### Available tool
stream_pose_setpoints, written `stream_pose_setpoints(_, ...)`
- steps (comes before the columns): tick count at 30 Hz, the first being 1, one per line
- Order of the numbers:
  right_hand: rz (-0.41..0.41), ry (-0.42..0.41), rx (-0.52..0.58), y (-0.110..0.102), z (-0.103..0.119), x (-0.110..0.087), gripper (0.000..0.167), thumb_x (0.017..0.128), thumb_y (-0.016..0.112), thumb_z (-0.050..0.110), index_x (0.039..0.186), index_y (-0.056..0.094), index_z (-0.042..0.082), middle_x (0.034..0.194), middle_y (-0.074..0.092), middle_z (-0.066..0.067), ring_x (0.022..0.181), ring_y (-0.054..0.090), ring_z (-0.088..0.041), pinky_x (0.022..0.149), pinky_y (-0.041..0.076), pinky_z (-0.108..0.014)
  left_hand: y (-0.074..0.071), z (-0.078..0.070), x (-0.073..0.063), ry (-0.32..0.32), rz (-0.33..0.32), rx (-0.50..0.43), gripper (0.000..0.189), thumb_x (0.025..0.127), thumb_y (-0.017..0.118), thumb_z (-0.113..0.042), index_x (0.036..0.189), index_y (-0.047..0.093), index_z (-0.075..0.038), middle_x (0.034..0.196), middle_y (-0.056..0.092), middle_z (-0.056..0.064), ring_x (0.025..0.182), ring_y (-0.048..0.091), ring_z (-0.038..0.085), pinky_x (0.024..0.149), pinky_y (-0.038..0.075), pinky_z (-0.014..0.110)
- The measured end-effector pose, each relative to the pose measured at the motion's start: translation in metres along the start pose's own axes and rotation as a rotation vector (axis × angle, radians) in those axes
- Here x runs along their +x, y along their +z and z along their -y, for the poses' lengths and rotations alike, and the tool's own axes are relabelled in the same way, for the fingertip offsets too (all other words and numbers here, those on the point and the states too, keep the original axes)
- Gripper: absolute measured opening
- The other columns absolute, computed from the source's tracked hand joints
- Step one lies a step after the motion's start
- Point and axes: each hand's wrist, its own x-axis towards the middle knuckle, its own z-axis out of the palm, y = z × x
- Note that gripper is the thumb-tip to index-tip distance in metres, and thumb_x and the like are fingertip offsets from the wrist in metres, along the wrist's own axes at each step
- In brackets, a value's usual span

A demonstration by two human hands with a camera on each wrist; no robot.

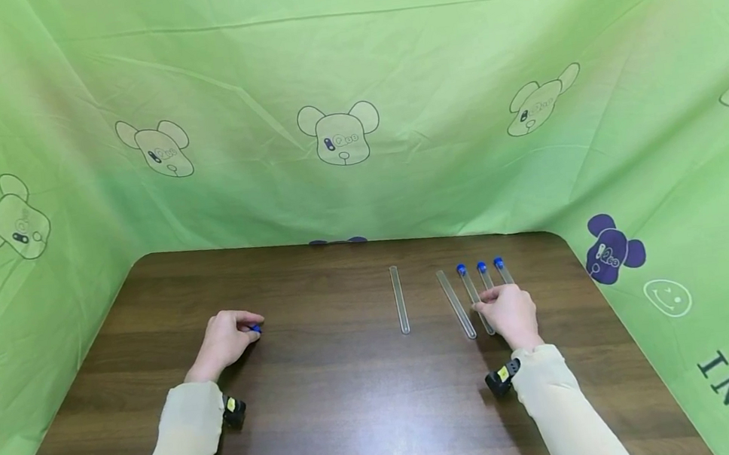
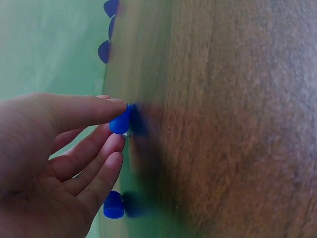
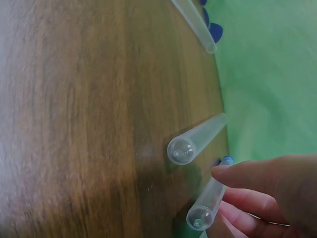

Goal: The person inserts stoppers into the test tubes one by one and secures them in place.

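Observation:
My left hand (image 1: 220, 342), over the left side of the table, pinches a small blue cap (image 2: 119, 123) between thumb and index finger. Another blue cap (image 2: 113, 205) stands on the table beyond the little finger; the hand hides it in the head view. On the right, my right hand (image 1: 510, 314) grips a clear test tube (image 3: 207, 201) with a blue cap at its far end, thumb on one side and fingers on the other. Two more blue-capped test tubes (image 1: 485, 273) (image 1: 504, 271) lie beyond this hand, partly covered by it. An uncapped test tube (image 1: 456, 305) lies just to its left.
A second uncapped test tube (image 1: 400, 300) lies nearer the middle of the brown wooden table (image 1: 329, 383). Green printed cloth (image 1: 249, 67) hangs along the back and both sides. Each wrist carries a small black camera (image 1: 233, 412).

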Motion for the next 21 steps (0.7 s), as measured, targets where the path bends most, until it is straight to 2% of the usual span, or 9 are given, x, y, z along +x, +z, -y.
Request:
stream_pose_setpoints(7, 0.0, 0.033, -0.059, -0.0008, 0.0021, -0.0019, 0.022, 0.088, 0.078, 0.022, 0.097, 0.08, 0.002, 0.098, 0.074, -0.02, 0.091, 0.068, -0.046, 0.071, 0.053, -0.056, 0.0013, -0.0014, 0.0001, -0.003, -0.004, 0.0, 0.021, 0.086, 0.077, 0.003, 0.106, 0.078, 0.001, 0.096, 0.075, 0.011, 0.084, 0.07, 0.023, 0.077, 0.057, 0.041)
stream_pose_setpoints(21, -0.014, 0.03, -0.079, -0.0037, 0.0062, -0.0016, 0.027, 0.088, 0.076, 0.023, 0.105, 0.078, 0.002, 0.103, 0.073, -0.022, 0.09, 0.067, -0.047, 0.068, 0.054, -0.056, 0.0008, -0.0021, 0.0024, -0.007, 0.016, 0.035, 0.018, 0.085, 0.078, -0.001, 0.103, 0.079, 0.0, 0.091, 0.075, 0.007, 0.083, 0.069, 0.021, 0.078, 0.056, 0.042)
